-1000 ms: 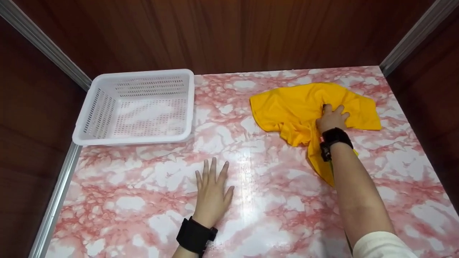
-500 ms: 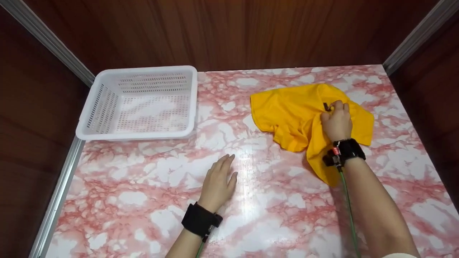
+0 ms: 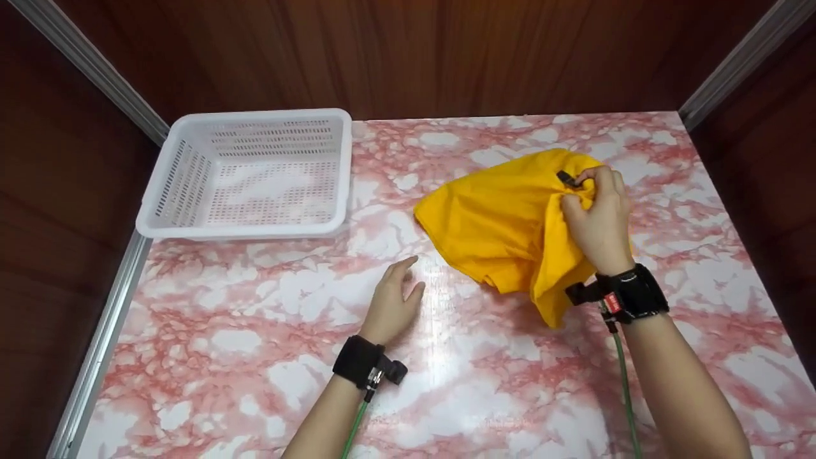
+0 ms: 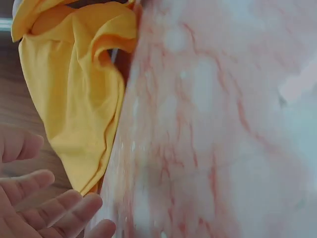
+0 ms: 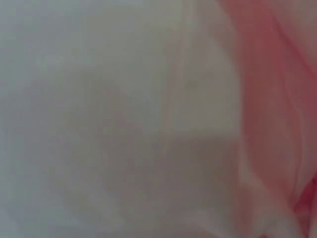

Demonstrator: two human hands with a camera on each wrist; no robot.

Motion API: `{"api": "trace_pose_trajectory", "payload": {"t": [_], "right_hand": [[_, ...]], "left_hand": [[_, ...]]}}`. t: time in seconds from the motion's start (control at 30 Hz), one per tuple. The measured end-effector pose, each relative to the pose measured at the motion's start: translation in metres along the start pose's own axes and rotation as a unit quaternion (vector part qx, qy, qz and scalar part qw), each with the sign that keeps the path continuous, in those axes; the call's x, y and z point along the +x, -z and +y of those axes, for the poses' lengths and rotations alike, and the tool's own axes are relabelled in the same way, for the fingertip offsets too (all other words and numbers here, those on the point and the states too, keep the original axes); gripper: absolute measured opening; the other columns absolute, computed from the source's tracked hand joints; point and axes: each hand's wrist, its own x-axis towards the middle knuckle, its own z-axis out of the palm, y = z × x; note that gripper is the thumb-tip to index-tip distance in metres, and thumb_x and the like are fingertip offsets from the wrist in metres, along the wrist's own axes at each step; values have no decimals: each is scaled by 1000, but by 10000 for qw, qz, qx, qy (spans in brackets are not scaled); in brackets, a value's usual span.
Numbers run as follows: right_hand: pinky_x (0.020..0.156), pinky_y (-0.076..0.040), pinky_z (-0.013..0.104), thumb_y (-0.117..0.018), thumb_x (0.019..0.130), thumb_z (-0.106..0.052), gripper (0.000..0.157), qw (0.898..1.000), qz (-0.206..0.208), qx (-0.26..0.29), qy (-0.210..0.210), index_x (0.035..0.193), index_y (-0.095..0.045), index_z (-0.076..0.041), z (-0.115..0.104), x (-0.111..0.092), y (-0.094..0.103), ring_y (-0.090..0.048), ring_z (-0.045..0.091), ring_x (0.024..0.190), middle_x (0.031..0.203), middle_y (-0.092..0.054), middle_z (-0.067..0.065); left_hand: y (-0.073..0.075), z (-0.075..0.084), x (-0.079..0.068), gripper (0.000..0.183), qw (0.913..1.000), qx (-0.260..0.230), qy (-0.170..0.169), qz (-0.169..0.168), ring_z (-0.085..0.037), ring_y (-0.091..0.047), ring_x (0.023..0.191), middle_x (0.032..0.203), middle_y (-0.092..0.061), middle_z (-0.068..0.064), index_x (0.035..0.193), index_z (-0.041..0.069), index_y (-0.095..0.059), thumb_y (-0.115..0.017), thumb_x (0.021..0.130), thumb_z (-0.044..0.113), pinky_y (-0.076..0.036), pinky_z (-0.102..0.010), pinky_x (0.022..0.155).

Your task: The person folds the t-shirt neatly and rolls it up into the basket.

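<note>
A crumpled yellow garment (image 3: 491, 217) with a small black tag (image 3: 565, 179) at its top hangs partly lifted at the right of the table in the head view. My right hand (image 3: 602, 220) pinches it beside the tag, thumb against bent fingers. Below the hand, the cloth drops in folds toward the front. My left hand (image 3: 392, 309) is left of the garment, fingers loosely extended and holding nothing. The left wrist view has the yellow garment (image 4: 74, 109) hanging just beyond the fingers (image 4: 49, 213). Only a blurred white and pink surface fills the right wrist view.
A white perforated plastic basket (image 3: 341, 172) stands at the back left of the pink-and-white marbled table (image 3: 236, 395). Dark wood panels (image 3: 408, 57) enclose the back and sides. Green cables (image 3: 626, 395) trail from both wrist cameras.
My right hand has closed on the garment near the tag and raised it, drawing its left edge toward the middle. My left hand has moved slightly forward, its spread fingers now closer together.
</note>
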Motion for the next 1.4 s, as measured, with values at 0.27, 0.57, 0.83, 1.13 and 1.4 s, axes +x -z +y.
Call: {"api": "trace_pose_trajectory", "payload": {"t": [0.27,0.57,0.83,1.13,1.4], "right_hand": [[75,-27,21,-54,75,1,22,9989,14,415,207,97,-54,2,-49,-18,11,-40,10,84,93,-49,2],[75,-32,20,-53,73,6,25,9938,-71,957,561,98,-54,4,-85,-42,8,-42,9,86,95,-50,3],[82,-34,22,-53,73,9,30,9774,-617,1661,1149,102,-52,4,-88,-68,-17,-44,13,95,100,-48,9],[83,-45,47,-59,91,-21,53,9656,-2540,499,252,140,-39,-12,-17,-77,-24,-48,33,113,135,-42,17],[94,-38,54,-45,95,-47,65,9517,-2835,-69,-1178,142,-32,-4,20,-62,-28,-45,42,115,134,-39,30]], "left_hand": [[9,1,-14,51,9894,-915,1123,-40,-28,-60,105,125,-56,-19,140,-1,-36,-51,96,19,-48,-41,91],[23,-5,-40,53,9659,-1769,1888,63,-30,-62,87,110,-62,-21,145,2,-28,-46,99,20,-51,-38,79],[42,-20,-52,49,9523,-2061,2037,955,-32,-52,116,126,-55,-24,143,6,-35,-48,98,22,-39,-45,101],[58,-39,-63,51,9405,-2105,2350,1262,-32,-37,133,145,-37,-22,143,5,-34,-49,98,22,-30,-45,109],[79,-43,-67,51,9079,-2567,3171,959,-25,-67,67,94,-64,-20,135,-1,-38,-45,99,34,-56,-32,63]]}}
